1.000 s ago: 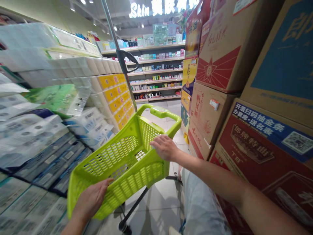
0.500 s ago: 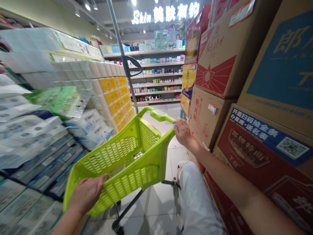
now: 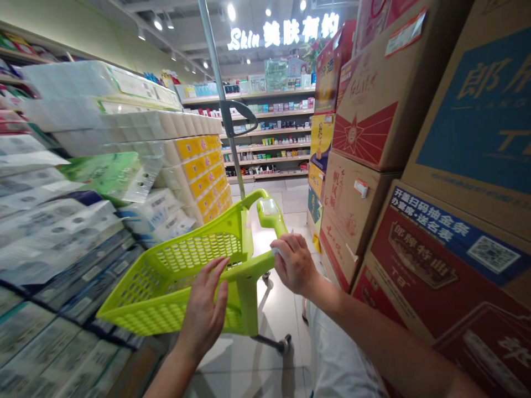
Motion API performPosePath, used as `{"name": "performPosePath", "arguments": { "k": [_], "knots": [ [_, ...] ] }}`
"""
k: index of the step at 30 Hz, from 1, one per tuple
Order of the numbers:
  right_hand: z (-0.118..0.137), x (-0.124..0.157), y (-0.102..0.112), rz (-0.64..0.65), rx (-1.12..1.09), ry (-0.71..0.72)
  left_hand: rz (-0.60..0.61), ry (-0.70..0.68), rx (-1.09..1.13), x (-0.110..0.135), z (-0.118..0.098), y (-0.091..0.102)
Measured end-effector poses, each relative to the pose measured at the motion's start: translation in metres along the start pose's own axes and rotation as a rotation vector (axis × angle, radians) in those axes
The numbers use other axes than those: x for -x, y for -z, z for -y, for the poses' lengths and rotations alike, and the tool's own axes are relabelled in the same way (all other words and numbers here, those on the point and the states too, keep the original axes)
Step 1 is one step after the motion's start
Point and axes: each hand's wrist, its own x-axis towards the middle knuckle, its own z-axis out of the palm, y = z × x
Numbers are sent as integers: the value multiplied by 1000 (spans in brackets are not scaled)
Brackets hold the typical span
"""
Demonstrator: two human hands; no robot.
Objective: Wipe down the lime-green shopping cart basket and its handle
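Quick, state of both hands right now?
Left hand: open, fingers extended over the cart's near rim; contact can't be told.
Right hand: closed on the corner of the green cart handle.

Pale, shiny floor tiles (image 3: 240, 365) stretch out ahead of me to a wide shelf unit (image 3: 253, 95). Above it I see a glowing white sign (image 3: 284, 31). Bright lamps (image 3: 157, 22) hang from the grey ceiling (image 3: 186, 36), and a yellowish wall (image 3: 62, 33) slants away on my left.
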Motion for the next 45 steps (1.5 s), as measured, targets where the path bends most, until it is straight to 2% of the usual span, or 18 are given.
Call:
{"name": "performPosePath", "arguments": {
  "k": [2, 5, 8, 11, 14, 17, 19, 21, 24, 27, 30, 34, 36, 37, 39, 43, 45],
  "knots": [
    [18, 4, 2, 17, -50, 44, 12, -19, 85, -13, -30, 0],
    [41, 10, 4, 62, -152, 138, 58, 51, 102, -24, -48, -1],
    [57, 13, 4, 114, -266, 224, 55, 160, -17, -21, -44, 0],
    [58, 6, 0, 161, -345, 214, -2, 169, -45, -11, -37, 6],
    [38, -12, -7, 181, -359, 131, -10, 123, 3, 0, -34, 15],
    [15, -31, -13, 139, -297, 15, -10, 107, 28, 7, -35, 21],
    [12, -35, -13, 132, -273, -23, -19, 91, 43, 10, -35, 23],
    [23, -30, -8, 189, -294, 46, -32, 68, 52, 13, -34, 23],
    [47, -19, 1, 315, -348, 259, -47, 34, 67, 17, -33, 23],
    [49, -24, 1, 363, -355, 343, -59, 14, 89, 22, -32, 24],
    [18, -50, -12, 373, -310, 249, -67, 1, 102, 25, -34, 25],
    [-27, -88, -35, 400, -202, -59, -86, -25, 124, 28, -36, 27],
    [-32, -96, -40, 422, -195, -163, -98, -28, 136, 29, -36, 29],
    [-28, -96, -41, 439, -214, -162, -100, -26, 140, 31, -37, 30],
    [-10, -89, -38, 484, -293, -52, -92, -12, 143, 33, -37, 31],
    [26, -76, -30, 578, -454, 266, -85, -11, 146, 36, -35, 32],
    [23, -82, -32, 617, -437, 269, -89, -30, 151, 36, -34, 32]
  ]
}}
